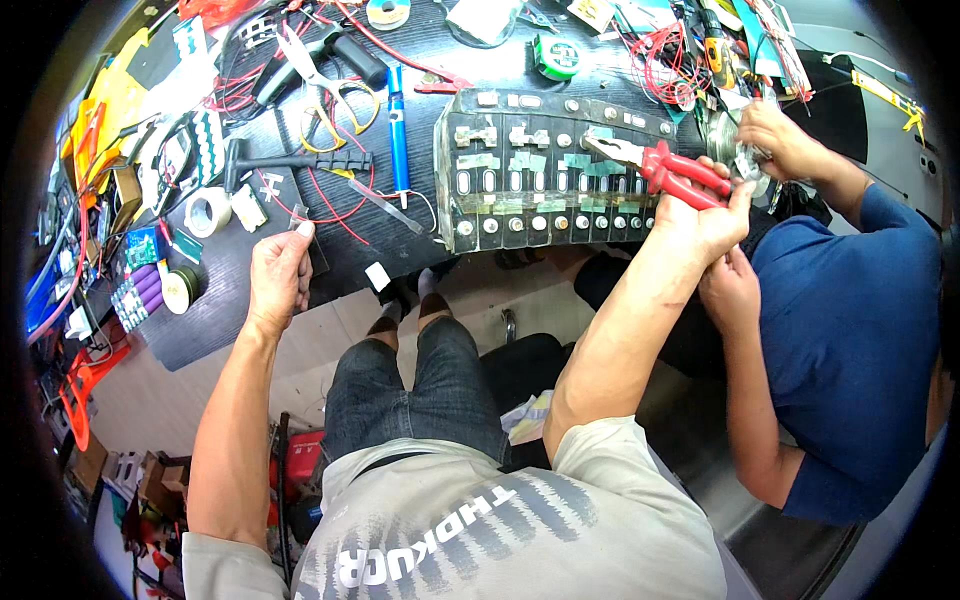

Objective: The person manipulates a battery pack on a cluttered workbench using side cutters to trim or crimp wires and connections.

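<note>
My right hand (695, 222) is closed round red-handled pliers (658, 170). Their metal jaws point left, over the right part of a long black battery-pack-like block (545, 205) with rows of terminals, metal tabs and strips of greenish tape. At the table's front left, my left hand (280, 275) is closed, thumb pressed to the fingers. Whatever lies in that pinch is too small to name. A hammer (300, 162) with a black handle lies beyond it, and a blue pen-shaped tool (398, 135) lies left of the block.
At the right sits a co-worker in a blue shirt (850, 360), hands close to my right hand and a wire spool (722, 135). Large scissors (325, 90), a white tape roll (208, 212), a green tape roll (557, 57) and red wires (665, 70) crowd the dark table (215, 325).
</note>
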A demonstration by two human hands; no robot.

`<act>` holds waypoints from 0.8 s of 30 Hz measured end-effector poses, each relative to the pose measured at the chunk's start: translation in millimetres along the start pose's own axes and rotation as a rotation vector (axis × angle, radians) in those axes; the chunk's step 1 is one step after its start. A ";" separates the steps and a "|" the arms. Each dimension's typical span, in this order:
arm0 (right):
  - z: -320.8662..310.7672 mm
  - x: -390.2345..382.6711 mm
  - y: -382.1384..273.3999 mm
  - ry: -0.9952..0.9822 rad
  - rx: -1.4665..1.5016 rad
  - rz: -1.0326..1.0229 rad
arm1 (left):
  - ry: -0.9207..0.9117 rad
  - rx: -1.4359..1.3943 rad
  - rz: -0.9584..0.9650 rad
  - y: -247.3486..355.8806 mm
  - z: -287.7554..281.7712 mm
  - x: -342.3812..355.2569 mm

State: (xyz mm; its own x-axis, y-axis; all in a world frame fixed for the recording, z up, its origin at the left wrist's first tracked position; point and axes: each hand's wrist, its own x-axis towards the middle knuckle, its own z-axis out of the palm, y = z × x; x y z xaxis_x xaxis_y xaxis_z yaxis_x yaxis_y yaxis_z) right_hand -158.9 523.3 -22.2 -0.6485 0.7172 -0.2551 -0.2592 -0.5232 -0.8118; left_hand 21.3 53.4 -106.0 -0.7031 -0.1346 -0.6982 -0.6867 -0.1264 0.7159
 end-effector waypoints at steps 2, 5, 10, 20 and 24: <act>21.5 -23.0 -4.4 -0.063 -0.009 -0.024 | 0.005 0.000 0.002 -2.1 -0.2 1.3; 35.2 -49.6 -4.9 -0.380 -0.146 -0.266 | -0.001 -0.001 0.007 -5.2 -3.3 0.6; 44.8 -85.6 -11.4 -0.633 -0.253 -0.451 | -0.010 -0.002 0.013 -3.7 -1.0 2.1; 45.9 -89.2 -3.5 -0.847 -0.398 -0.523 | 0.010 -0.001 -0.006 -2.0 -1.9 2.2; 48.3 -89.2 3.8 -0.863 -0.392 -0.522 | 0.004 0.002 0.004 -2.1 -1.3 1.8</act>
State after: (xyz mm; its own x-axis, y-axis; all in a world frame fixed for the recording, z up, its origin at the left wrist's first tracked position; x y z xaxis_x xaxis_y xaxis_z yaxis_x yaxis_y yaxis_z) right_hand -136.6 435.1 22.8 -0.8493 0.1627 0.5022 -0.5019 0.0462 -0.8637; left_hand 21.8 52.2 -108.7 -0.7051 -0.1394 -0.6953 -0.6842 -0.1238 0.7187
